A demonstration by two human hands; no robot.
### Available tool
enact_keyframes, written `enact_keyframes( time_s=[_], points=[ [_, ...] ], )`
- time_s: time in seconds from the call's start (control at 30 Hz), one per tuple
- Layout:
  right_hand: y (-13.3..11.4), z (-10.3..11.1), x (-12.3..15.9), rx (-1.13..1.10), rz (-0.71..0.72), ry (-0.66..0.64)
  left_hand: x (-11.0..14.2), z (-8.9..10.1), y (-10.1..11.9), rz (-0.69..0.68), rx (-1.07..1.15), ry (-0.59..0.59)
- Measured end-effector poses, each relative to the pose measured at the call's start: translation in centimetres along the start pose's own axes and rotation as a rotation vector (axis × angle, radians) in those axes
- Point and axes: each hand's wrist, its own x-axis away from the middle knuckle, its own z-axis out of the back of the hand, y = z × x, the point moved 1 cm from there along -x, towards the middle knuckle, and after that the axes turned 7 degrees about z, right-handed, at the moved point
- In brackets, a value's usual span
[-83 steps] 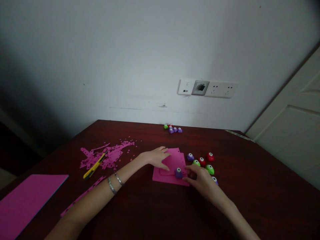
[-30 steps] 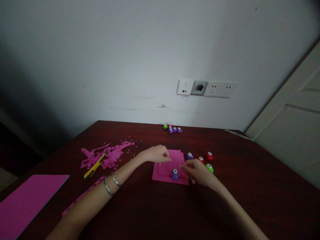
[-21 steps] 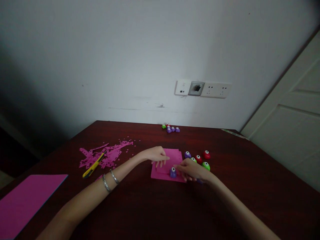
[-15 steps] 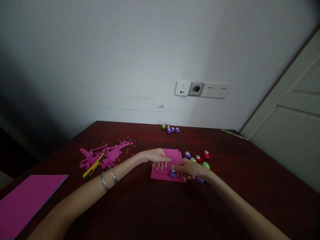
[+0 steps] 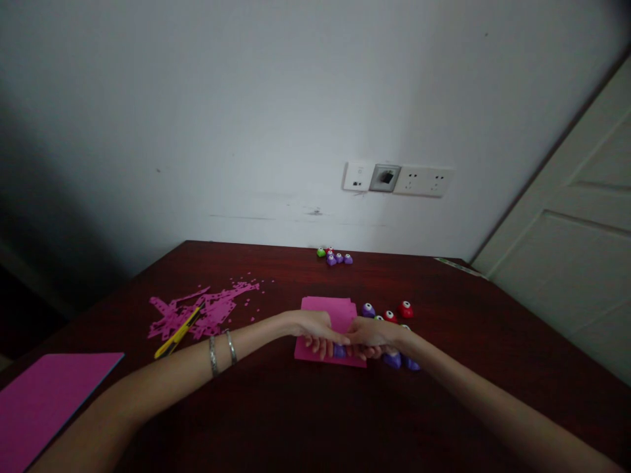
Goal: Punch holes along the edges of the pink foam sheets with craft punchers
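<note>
A purple craft paper punch (image 5: 340,351) sits at the near part of a small stack of pink paper sheets (image 5: 328,304). My left hand (image 5: 313,326) is closed at its left side, thumb stretched over its top and fingers curled against it. From the other side my right hand (image 5: 373,333) grips the same punch, its thumb meeting the left thumb. Most of the punch is hidden by the fingers. Just beyond and beside my right hand lie more punches, among them a purple punch (image 5: 368,309), a red punch (image 5: 405,309) and another purple punch (image 5: 392,359).
On the left lie punched pink paper scraps (image 5: 217,315) with a yellow utility knife (image 5: 180,330) on them. A large pink sheet (image 5: 54,401) is at the near left. Several small punches (image 5: 331,259) stand near the wall (image 5: 276,131). Sockets (image 5: 417,180) are above.
My left hand has moved right and nearer, from the paper onto the punch. My right hand has closed in around it too. The view has shifted slightly.
</note>
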Motion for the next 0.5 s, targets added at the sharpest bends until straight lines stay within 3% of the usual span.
enact_keyframes(
  time_s=[0.3,0.4,0.5],
  points=[
    [-1.2,0.5,0.0,0.007,-0.078,-0.147,-0.8,0.7,0.9,0.212,-0.011,-0.086],
    [-0.8,0.3,-0.2,0.018,-0.065,-0.147,-0.8,1.1,1.0,0.202,-0.003,-0.158],
    [-0.4,0.1,-0.3,0.062,-0.013,-0.067,-1.0,1.4,0.6,0.142,-0.009,-0.253]
  ],
)
